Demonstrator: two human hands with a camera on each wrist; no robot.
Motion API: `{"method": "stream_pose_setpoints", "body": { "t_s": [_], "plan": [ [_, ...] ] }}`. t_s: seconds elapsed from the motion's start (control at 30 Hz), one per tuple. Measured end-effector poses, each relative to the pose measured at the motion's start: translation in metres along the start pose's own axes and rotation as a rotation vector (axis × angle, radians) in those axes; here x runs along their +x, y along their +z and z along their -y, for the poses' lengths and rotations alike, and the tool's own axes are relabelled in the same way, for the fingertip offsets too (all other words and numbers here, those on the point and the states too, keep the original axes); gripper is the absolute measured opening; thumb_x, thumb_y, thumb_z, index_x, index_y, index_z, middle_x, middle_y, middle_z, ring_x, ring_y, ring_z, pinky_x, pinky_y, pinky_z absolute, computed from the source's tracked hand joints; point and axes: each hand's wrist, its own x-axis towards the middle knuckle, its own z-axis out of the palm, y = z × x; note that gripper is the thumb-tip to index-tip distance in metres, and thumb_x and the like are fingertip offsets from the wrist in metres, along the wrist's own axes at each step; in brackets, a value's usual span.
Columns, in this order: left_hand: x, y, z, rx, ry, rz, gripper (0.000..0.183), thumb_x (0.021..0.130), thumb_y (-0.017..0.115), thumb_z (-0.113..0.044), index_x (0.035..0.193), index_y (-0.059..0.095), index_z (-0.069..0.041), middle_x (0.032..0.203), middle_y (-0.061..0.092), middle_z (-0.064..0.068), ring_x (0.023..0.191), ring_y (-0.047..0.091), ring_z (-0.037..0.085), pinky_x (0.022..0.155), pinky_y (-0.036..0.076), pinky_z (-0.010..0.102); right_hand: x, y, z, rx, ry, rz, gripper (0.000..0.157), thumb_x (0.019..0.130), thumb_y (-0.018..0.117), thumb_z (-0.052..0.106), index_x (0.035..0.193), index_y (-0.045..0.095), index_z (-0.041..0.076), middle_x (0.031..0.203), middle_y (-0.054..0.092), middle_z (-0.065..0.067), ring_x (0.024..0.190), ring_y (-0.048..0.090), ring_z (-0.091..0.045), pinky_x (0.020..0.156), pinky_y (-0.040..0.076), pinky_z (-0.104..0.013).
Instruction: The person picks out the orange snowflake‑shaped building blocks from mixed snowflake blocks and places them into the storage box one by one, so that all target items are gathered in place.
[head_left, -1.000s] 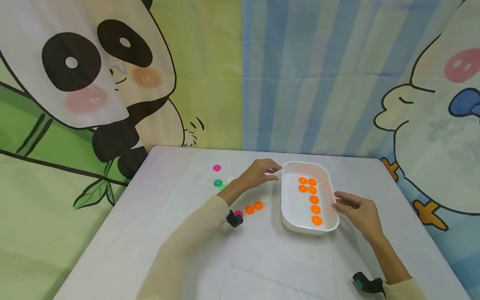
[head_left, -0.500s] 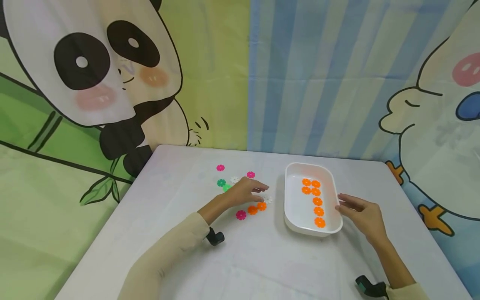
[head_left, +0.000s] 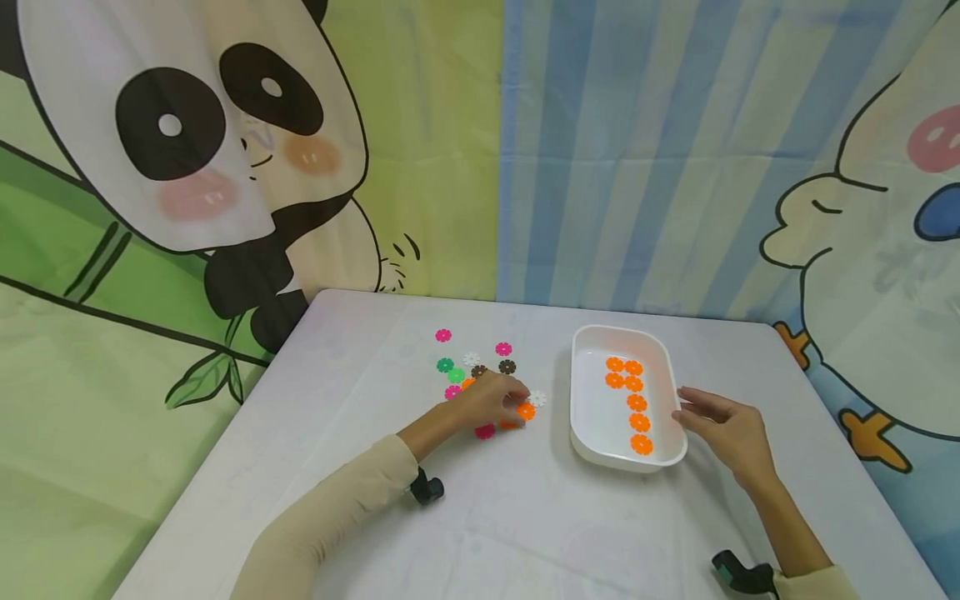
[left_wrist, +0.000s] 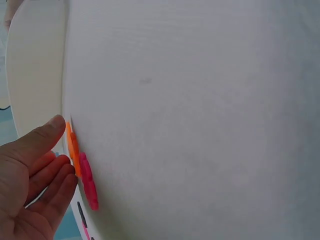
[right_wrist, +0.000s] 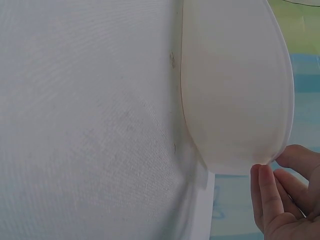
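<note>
My left hand (head_left: pixel 487 400) is over the flower-shaped pieces left of the white tray. Its thumb and fingers stand apart beside an orange flower piece (head_left: pixel 526 412), with another orange one partly hidden under the hand. In the left wrist view, the gap between thumb and fingers faces an orange flower piece (left_wrist: pixel 73 145), and a pink flower piece (left_wrist: pixel 89 181) lies close by. My right hand (head_left: pixel 731 433) holds the rim of the white plastic tray (head_left: pixel 588 442) at its right side, fingertips against the wall. Several orange flower pieces (head_left: pixel 637 403) lie inside the tray.
Around the left hand lie pink (head_left: pixel 443 336), dark green (head_left: pixel 445 365), light green (head_left: pixel 457 376), brown (head_left: pixel 507 367) and white flower pieces (head_left: pixel 537 399) on the white table (head_left: pixel 525 525). A cartoon-printed curtain (head_left: pixel 435 150) hangs behind the table.
My left hand has moved from the tray's left edge leftward and down to the orange flower pieces, uncovering pink and brown ones. My right hand stays at the tray. The head view shifted slightly.
</note>
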Motion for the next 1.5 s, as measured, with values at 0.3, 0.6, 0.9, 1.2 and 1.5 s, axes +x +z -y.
{"method": "stream_pose_setpoints", "body": {
  "t_s": [0.3, 0.6, 0.9, 1.2, 1.5],
  "plan": [
    [0.006, 0.006, -0.005, 0.079, -0.026, -0.013, 0.031, 0.079, 0.083, -0.022, 0.106, 0.072, -0.01, 0.095, 0.068, -0.006, 0.084, 0.059, 0.006, 0.078, 0.049, 0.014, 0.001, -0.001, -0.002, 0.015, -0.01, -0.004, 0.054, 0.086, 0.074, 0.038, 0.128, 0.064, 0.004, 0.124, 0.064, -0.016, 0.089, 0.052, 0.017, 0.075, 0.046, -0.008],
    [0.014, 0.006, -0.008, 0.089, -0.043, 0.027, 0.03, 0.077, 0.077, -0.01, 0.106, 0.067, -0.007, 0.092, 0.063, -0.004, 0.084, 0.055, 0.009, 0.076, 0.048, 0.016, 0.001, -0.001, -0.002, 0.014, -0.01, -0.003, 0.054, 0.086, 0.074, 0.037, 0.127, 0.064, 0.004, 0.122, 0.065, -0.016, 0.089, 0.051, 0.017, 0.074, 0.046, -0.007],
    [0.015, 0.006, -0.013, 0.132, -0.075, 0.123, 0.035, 0.074, 0.08, -0.01, 0.106, 0.067, -0.017, 0.099, 0.049, -0.004, 0.089, 0.048, 0.009, 0.075, 0.045, 0.014, -0.001, 0.0, 0.0, 0.004, 0.0, -0.001, 0.054, 0.086, 0.074, 0.038, 0.128, 0.064, 0.005, 0.123, 0.065, -0.015, 0.09, 0.053, 0.014, 0.074, 0.046, -0.008],
    [0.018, -0.005, -0.016, 0.194, 0.006, 0.19, 0.041, 0.075, 0.076, 0.0, 0.113, 0.069, -0.012, 0.106, 0.055, -0.002, 0.093, 0.05, 0.01, 0.082, 0.046, 0.015, -0.001, -0.001, 0.002, 0.025, -0.023, 0.004, 0.052, 0.087, 0.073, 0.035, 0.127, 0.064, 0.003, 0.121, 0.065, -0.017, 0.088, 0.052, 0.018, 0.074, 0.046, -0.008],
    [0.017, -0.008, -0.011, 0.174, 0.08, 0.137, 0.034, 0.077, 0.078, -0.003, 0.11, 0.073, -0.009, 0.1, 0.06, -0.001, 0.087, 0.054, 0.009, 0.076, 0.046, 0.012, 0.0, -0.001, 0.001, 0.014, -0.016, 0.005, 0.052, 0.087, 0.073, 0.037, 0.127, 0.064, 0.004, 0.122, 0.065, -0.015, 0.089, 0.051, 0.017, 0.074, 0.046, -0.007]
  ]
}}
